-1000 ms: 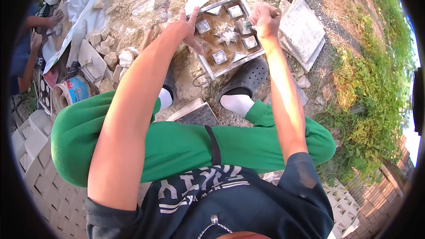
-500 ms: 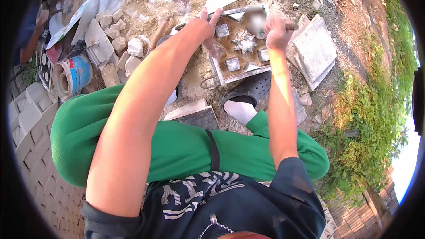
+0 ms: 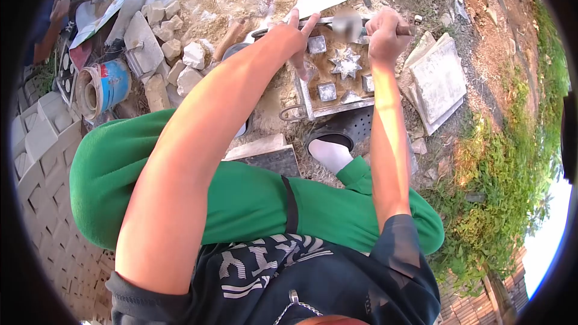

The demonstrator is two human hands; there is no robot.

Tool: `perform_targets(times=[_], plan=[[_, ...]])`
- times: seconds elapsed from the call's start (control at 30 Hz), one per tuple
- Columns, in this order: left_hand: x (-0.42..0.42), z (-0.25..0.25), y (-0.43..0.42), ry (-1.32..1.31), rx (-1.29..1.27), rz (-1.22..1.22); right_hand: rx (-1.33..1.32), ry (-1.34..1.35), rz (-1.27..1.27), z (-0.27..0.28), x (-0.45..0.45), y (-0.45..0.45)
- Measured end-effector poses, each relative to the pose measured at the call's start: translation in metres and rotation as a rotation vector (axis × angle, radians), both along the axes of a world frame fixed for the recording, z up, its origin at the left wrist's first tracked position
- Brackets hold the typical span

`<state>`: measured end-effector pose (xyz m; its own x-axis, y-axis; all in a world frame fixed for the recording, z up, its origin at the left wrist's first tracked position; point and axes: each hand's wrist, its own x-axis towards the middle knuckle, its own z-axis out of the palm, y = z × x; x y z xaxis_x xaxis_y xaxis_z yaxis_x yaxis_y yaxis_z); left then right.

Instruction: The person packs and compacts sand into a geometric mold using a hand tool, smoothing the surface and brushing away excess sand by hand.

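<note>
A square metal-framed mould lies on the ground by the feet, with a silvery star at its middle and small pale square blocks around it. My left hand rests at the mould's left side, fingers spread. At its upper right corner my right hand is closed around a wooden handle. A whitish blurred patch to the left of that fist hides the tool's other end and part of the frame.
Pale slabs are stacked right of the mould. Stone chunks, a blue bucket and sandy powder lie to the left. A co-worker's hands show at the upper left.
The view has shifted, so the mould sits further right. My right hand has moved from the mould's right side to its upper right corner, still gripping the handle. My left hand stays at the left side.
</note>
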<state>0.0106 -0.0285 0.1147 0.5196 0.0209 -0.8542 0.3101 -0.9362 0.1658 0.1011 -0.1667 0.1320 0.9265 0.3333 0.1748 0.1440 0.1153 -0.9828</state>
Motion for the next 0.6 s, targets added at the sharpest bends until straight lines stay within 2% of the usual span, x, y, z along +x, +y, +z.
perform_targets(times=[0.07, 0.13, 0.17, 0.2, 0.27, 0.3, 0.37, 0.4, 0.47, 0.53, 0.6], plan=[[-0.002, 0.0, 0.0, 0.004, -0.003, 0.004, 0.012, 0.045, 0.002, 0.016, 0.004, 0.0], [-0.001, -0.004, 0.001, 0.007, -0.007, 0.006, 0.193, 0.018, -0.069, 0.025, 0.006, -0.006], [-0.002, -0.004, 0.001, 0.011, -0.013, 0.003, 0.169, -0.137, -0.099, 0.009, 0.002, -0.005], [-0.005, -0.005, -0.001, 0.015, -0.015, -0.004, -0.045, -0.187, 0.022, 0.004, 0.001, 0.003], [-0.003, -0.006, 0.001, 0.001, -0.025, 0.013, -0.04, -0.021, 0.049, 0.002, 0.003, 0.008], [-0.005, -0.008, 0.0, 0.0, -0.026, 0.013, -0.042, -0.022, 0.049, 0.012, 0.003, 0.004], [-0.005, -0.012, 0.0, -0.034, 0.0, 0.0, 0.153, -0.007, -0.046, 0.032, 0.005, -0.007], [-0.004, -0.009, 0.002, -0.036, -0.001, 0.004, 0.24, 0.107, -0.152, 0.029, 0.0, -0.007], [-0.004, -0.002, 0.002, -0.015, -0.022, 0.011, 0.175, 0.104, -0.069, -0.01, -0.001, -0.002], [-0.002, -0.007, -0.001, -0.055, 0.009, 0.003, 0.137, 0.186, -0.069, 0.014, 0.004, -0.004], [-0.006, -0.009, -0.001, -0.073, 0.035, 0.007, 0.218, 0.126, -0.257, 0.03, -0.001, -0.009]])
